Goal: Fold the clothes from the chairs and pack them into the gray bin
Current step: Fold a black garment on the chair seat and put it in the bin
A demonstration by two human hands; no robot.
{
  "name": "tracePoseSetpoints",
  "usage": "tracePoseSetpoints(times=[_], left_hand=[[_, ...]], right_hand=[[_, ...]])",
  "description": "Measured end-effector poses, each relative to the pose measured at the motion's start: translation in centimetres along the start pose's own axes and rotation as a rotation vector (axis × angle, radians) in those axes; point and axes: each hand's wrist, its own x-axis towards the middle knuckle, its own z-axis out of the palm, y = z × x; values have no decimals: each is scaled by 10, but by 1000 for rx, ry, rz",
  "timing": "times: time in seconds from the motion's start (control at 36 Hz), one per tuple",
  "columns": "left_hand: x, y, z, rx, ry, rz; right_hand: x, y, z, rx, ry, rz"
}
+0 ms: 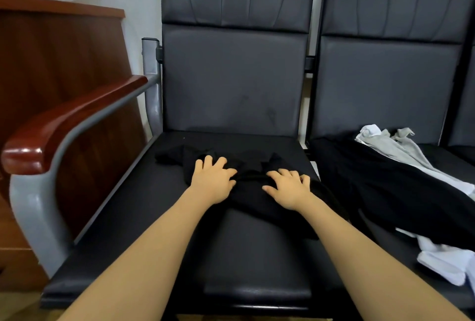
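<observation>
Black crumpled cloth garment [246,192] is lying on the dark padded chair seat [128,223], both grips pressing it: left hand [212,179] and right hand [289,189] spread flat, clasping nothing. Beside that seat, black, grey and white clothes [401,187] are waiting unfolded; no gray bin is showing.

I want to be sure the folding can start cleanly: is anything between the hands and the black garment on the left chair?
Nothing visible. The left hand and the right hand already rest with spread fingers directly on the black garment. The gray bin is out of view.
</observation>
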Motion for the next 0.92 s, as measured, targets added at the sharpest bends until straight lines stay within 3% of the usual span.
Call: tracePoseSetpoints(times=[0.17,0.31,0.47,0.56,0.69,0.81,0.92], left_hand=[[18,-1,6,26,119,-93],[27,-2,5,13,283,-179],[31,-5,-2,24,432,-235],[28,-8,-8,-104,546,-209],[23,-11,-27,-467,555,-193],[10,-11,-40,-668,574,-173],[1,-12,-54,-701,635,-153]], right_hand=[[14,-4,6,-43,196,69],[21,-3,3,111,194,87],[21,-5,7,273,437,16],[19,-9,-2,494,533,-2],[6,-21,-22,906,570,-88],[-2,-28,-32,974,497,-87],[-15,-34,-41,842,503,-142]])
